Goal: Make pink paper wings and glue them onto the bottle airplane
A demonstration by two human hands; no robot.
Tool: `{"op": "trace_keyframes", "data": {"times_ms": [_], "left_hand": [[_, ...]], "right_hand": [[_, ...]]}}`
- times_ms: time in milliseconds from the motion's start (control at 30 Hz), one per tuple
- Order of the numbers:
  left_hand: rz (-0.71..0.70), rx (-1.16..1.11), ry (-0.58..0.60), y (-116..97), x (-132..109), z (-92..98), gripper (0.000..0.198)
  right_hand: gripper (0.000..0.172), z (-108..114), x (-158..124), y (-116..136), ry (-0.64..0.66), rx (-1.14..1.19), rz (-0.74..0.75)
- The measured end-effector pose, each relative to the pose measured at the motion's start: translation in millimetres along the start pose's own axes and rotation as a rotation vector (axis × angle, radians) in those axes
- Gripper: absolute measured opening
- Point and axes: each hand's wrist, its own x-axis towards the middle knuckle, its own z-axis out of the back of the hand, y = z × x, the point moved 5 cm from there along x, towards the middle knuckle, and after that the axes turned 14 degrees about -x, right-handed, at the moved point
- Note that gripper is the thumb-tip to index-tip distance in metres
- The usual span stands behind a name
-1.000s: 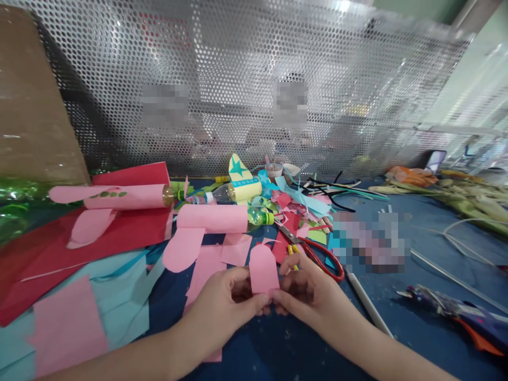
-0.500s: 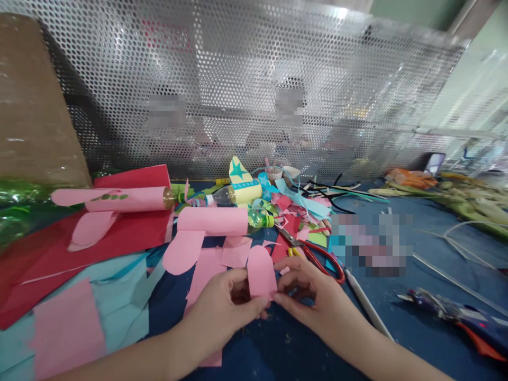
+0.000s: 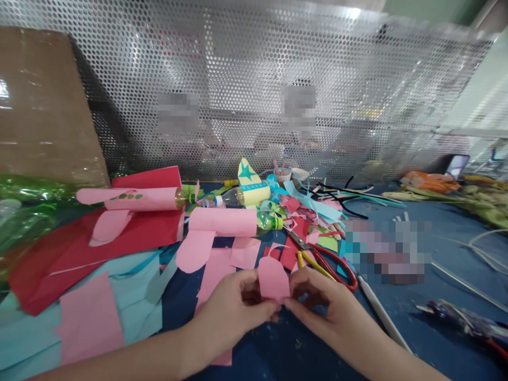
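Observation:
A pink paper piece with a rounded top (image 3: 273,279) is pinched between my two hands near the front of the table. My left hand (image 3: 242,304) grips its left side and lower edge, thumb in front. At its lower right edge, my right hand (image 3: 317,299) pinches with thumb and fingers. Just beyond lies a bottle wrapped in pink paper (image 3: 222,222), with a green neck, a yellow-green cap and a rounded pink flap (image 3: 195,251) on its side. Scissors with red handles (image 3: 333,264) rest right of the paper, beside a yellow-handled tool (image 3: 317,264).
Another pink-wrapped bottle (image 3: 143,199) lies on red paper (image 3: 79,248) at left, near light blue sheets (image 3: 143,291). Behind are a yellow-wrapped bottle (image 3: 254,194) and paper scraps. A white pen-like stick (image 3: 381,309) and a glue gun (image 3: 468,320) lie right. Perforated metal (image 3: 246,69) stands behind.
The paper's rounded top has tilted away, so it looks shorter. Both hands keep hold of it. The whole view has shifted, with everything appearing a little farther right.

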Motion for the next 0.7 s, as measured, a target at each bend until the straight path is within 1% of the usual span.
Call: {"op": "trace_keyframes", "data": {"times_ms": [200, 467, 533, 633, 700], "left_hand": [[0.015, -0.079, 0.056, 5, 0, -1.6, 0.018], [0.011, -0.101, 0.049, 3, -2, -2.9, 0.019], [0.015, -0.102, 0.048, 3, -2, -3.2, 0.017], [0.029, -0.104, 0.035, 3, -1, -2.8, 0.018], [0.035, -0.102, 0.025, 3, 0, -2.6, 0.021]], "right_hand": [[0.007, -6, 0, -2, 0.067, 0.014, 0.007], [0.011, -7, 0, -1, 0.083, 0.01, 0.004], [0.011, -5, 0, -1, 0.039, 0.053, -0.014], [0.022, 0, 0, -2, -0.077, 0.103, -0.033], [0.025, 3, 0, -1, -0.117, 0.093, -0.031]]}}
